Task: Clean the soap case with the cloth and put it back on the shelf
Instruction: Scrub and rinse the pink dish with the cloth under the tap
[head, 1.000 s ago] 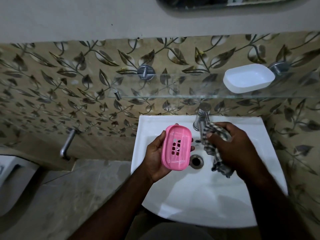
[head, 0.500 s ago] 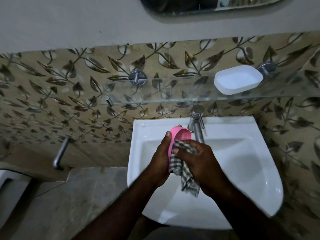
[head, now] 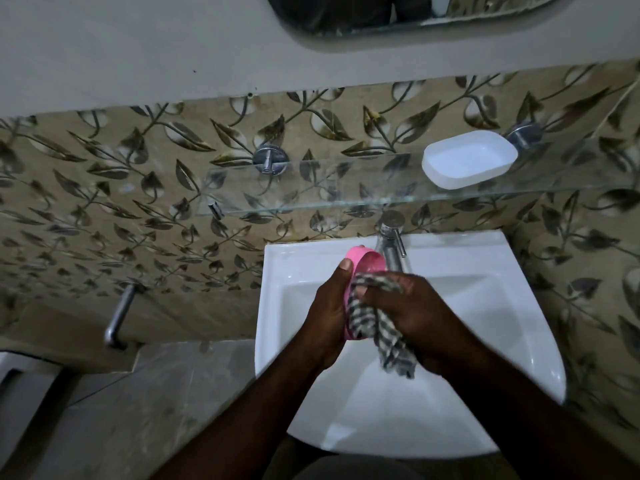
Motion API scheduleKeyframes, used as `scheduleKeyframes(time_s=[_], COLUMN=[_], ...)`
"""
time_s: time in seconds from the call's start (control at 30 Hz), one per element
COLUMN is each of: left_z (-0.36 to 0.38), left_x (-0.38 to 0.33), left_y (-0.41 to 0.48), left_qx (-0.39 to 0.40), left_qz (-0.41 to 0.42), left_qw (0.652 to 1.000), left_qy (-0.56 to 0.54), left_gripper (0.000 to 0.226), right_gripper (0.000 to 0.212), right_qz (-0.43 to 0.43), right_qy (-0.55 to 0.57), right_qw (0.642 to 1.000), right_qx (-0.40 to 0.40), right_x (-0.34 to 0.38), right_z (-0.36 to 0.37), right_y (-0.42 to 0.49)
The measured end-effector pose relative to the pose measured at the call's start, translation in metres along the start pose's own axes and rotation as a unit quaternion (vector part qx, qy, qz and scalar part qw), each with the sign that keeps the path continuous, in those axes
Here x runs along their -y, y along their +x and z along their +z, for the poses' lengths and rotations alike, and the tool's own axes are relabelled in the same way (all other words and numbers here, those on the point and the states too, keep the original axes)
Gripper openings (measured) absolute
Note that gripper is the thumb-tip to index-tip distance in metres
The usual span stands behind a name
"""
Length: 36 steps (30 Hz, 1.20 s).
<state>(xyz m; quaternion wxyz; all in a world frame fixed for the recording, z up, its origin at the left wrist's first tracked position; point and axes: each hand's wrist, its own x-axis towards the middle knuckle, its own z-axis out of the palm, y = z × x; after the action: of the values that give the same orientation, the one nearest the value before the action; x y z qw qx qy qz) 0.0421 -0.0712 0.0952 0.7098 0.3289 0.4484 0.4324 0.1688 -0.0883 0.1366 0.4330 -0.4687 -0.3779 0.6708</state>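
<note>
A second ago the two hands were apart and the pink soap case [head: 369,263] faced up; now they have come together, the case is turned on its edge, and the cloth [head: 388,334] is pushed into it. The cleaning is going on right now, so the task looks about half done. The case is not yet back on the glass shelf [head: 311,192], which runs along the far wall above the sink [head: 502,258]. A white dish [head: 469,159] sits on the right part of that shelf. What is left, I think, is to finish the wiping and then lift the case up to the shelf. The case is over the far part of the sink, just on the near side of the tap [head: 390,242]. The left hand [head: 325,310] grips the case from the left, with its thumb along the pink rim and its fingers hidden behind the case. The right hand [head: 419,317] has its fingers curled round the checked cloth and presses it into the open side of the case. One end of the cloth hangs down below the hands. Both arms reach in from the near side and meet in the middle.
</note>
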Motion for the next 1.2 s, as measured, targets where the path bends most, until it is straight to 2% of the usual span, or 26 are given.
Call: scheduleKeyframes(time_s=[0.13, 0.23, 0.3, 0.47, 0.53, 0.6, 0.67, 0.8, 0.87, 0.97, 1.03, 1.1, 1.13, 1.2], left_z=[0.009, 0.002, -0.002, 0.003, -0.002, -0.007, -0.008, 0.000, 0.000, -0.008, -0.015, -0.016, -0.016, -0.014], left_x=[-0.004, -0.012, -0.011, -0.004, -0.007, -0.009, -0.008, -0.010, -0.015, -0.025, -0.022, -0.015, -0.011, -0.010], left_y=[0.003, 0.004, 0.004, -0.004, -0.004, -0.005, -0.007, -0.007, -0.005, -0.002, -0.001, -0.001, -0.003, -0.005], left_qx=[-0.006, -0.030, -0.028, 0.018, 0.031, 0.028, 0.036, 0.038, 0.041, 0.005, -0.029, -0.036, -0.035, -0.036], left_qz=[0.016, 0.017, 0.010, -0.007, -0.007, -0.007, -0.004, 0.006, 0.020, 0.028, 0.047, 0.050, 0.044, 0.037], left_qw=[1.000, 0.999, 1.000, 0.998, 0.997, 0.997, 0.996, 0.993, 0.992, 0.996, 0.998, 0.998, 0.998, 0.999], left_qy=[-0.018, -0.013, -0.010, -0.058, -0.074, -0.076, -0.076, -0.115, -0.121, -0.083, -0.025, 0.006, 0.010, 0.001], left_gripper=[0.055, 0.057, 0.058, 0.051, 0.049, 0.053, 0.054, 0.052, 0.059, 0.055, 0.061, 0.061, 0.061, 0.066], right_gripper=[0.018, 0.016, 0.016, 0.021, 0.017, 0.013, 0.013, 0.022, 0.018, 0.013, 0.008, 0.011, 0.014, 0.010], right_qz=[-0.028, -0.023, -0.007, -0.010, -0.018, 0.005, 0.018, -0.017, -0.053, -0.065, -0.059, -0.068, -0.072, -0.047], right_qy=[0.085, -0.004, -0.010, 0.129, 0.076, 0.022, 0.014, 0.116, 0.068, -0.075, -0.151, -0.246, -0.270, -0.182], right_qw=[0.995, 1.000, 0.999, 0.991, 0.996, 1.000, 0.999, 0.993, 0.996, 0.994, 0.984, 0.965, 0.958, 0.980], right_qx=[-0.032, 0.003, 0.031, -0.033, -0.030, 0.017, 0.036, -0.031, -0.020, 0.042, 0.074, 0.062, 0.059, 0.070], right_x=[0.014, -0.003, -0.003, 0.012, 0.002, -0.005, -0.001, 0.017, 0.011, -0.010, -0.028, -0.032, -0.032, -0.028], right_z=[0.002, 0.009, 0.007, 0.008, 0.014, 0.016, 0.011, 0.012, 0.016, 0.017, 0.011, 0.005, 0.003, 0.005], right_y=[0.018, 0.008, 0.005, 0.019, 0.010, -0.002, -0.003, 0.015, 0.013, -0.005, -0.010, -0.010, -0.009, -0.011])
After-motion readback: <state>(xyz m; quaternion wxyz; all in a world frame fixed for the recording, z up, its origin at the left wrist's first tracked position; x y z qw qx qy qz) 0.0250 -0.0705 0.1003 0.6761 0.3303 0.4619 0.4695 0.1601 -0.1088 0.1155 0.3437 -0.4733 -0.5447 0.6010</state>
